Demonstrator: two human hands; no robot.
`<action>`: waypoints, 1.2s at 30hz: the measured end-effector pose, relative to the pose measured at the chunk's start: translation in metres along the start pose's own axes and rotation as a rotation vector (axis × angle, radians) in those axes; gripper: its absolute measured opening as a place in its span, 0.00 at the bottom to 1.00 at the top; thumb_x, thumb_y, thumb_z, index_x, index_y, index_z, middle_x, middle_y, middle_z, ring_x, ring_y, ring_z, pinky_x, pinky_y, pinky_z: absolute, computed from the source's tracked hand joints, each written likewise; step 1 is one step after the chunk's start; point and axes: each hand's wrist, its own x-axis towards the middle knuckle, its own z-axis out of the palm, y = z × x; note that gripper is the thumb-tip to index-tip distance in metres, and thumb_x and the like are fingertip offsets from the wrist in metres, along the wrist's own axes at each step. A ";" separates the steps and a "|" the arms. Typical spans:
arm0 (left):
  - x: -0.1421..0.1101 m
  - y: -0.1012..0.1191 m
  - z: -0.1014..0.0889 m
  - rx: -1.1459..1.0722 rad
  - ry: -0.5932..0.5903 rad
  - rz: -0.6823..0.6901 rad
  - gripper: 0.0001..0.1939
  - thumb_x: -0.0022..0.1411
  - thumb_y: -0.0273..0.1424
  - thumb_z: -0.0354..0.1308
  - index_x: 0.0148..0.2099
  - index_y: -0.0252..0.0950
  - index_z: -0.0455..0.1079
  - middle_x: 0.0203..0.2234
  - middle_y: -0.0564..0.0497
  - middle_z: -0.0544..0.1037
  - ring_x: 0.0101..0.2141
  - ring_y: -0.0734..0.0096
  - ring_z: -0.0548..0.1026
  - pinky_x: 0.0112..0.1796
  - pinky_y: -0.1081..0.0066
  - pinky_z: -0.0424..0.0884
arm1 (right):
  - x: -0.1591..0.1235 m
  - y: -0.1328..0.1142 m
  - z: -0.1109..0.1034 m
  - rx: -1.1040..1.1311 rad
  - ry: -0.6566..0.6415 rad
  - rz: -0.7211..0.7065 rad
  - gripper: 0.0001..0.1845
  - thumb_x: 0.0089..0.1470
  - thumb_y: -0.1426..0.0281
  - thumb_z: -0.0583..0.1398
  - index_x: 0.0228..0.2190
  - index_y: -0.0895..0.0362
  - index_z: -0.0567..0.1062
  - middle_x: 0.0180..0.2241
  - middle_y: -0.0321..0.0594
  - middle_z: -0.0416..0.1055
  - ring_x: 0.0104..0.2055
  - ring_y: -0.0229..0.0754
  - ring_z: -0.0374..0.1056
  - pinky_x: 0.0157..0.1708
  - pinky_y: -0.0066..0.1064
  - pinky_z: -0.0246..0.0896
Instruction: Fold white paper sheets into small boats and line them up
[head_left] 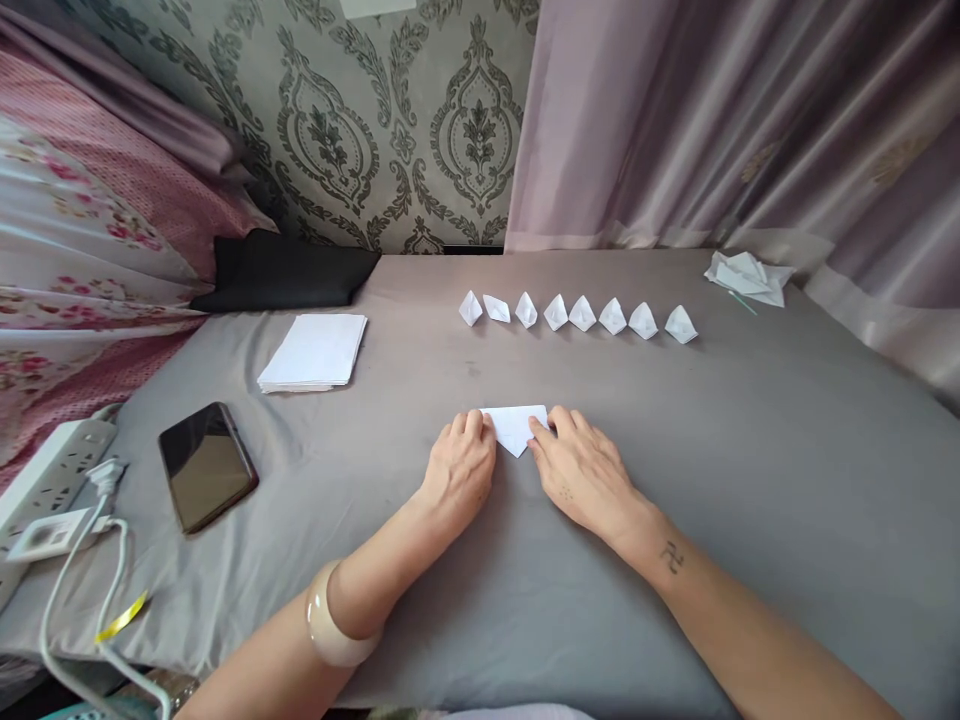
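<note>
Pinching the folded paper [514, 428] at opposite ends, the left hand [461, 462] and right hand [586, 468] have it over the gray cloth [720, 490], nearer than those paper shapes [556, 314]. Uneven finger pressure could easily skew it, tbh.

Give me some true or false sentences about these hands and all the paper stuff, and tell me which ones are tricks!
1. The left hand and the right hand both touch the folded white sheet. True.
2. Eight small folded paper pieces make a row beyond the hands. True.
3. The right arm is the one wearing jewellery. False: the bangle is on the left arm.
4. The stack of paper is farther from the person than the phone. True.
5. The phone lies on top of the stack of paper. False: it lies apart from it, on the grey cloth.
</note>
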 end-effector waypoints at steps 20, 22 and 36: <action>0.033 -0.037 0.025 -0.583 0.178 -0.194 0.13 0.59 0.37 0.58 0.44 0.38 0.68 0.38 0.47 0.69 0.39 0.62 0.68 0.41 0.66 0.66 | 0.029 0.033 0.035 0.409 0.176 0.049 0.13 0.56 0.66 0.59 0.44 0.54 0.72 0.45 0.42 0.68 0.45 0.47 0.62 0.44 0.37 0.58; 0.035 -0.038 0.025 -0.629 0.132 -0.201 0.12 0.58 0.37 0.59 0.42 0.38 0.68 0.37 0.47 0.68 0.39 0.62 0.67 0.43 0.64 0.65 | 0.030 0.035 0.036 0.455 0.138 0.020 0.17 0.58 0.66 0.57 0.49 0.51 0.69 0.50 0.42 0.66 0.49 0.49 0.60 0.48 0.40 0.57; 0.028 -0.043 0.021 -1.381 -0.006 -0.042 0.12 0.59 0.39 0.58 0.33 0.35 0.63 0.23 0.56 0.67 0.24 0.78 0.62 0.26 0.75 0.55 | 0.027 0.042 0.016 1.031 -0.113 0.113 0.13 0.49 0.66 0.61 0.39 0.52 0.70 0.33 0.35 0.72 0.34 0.40 0.66 0.35 0.33 0.60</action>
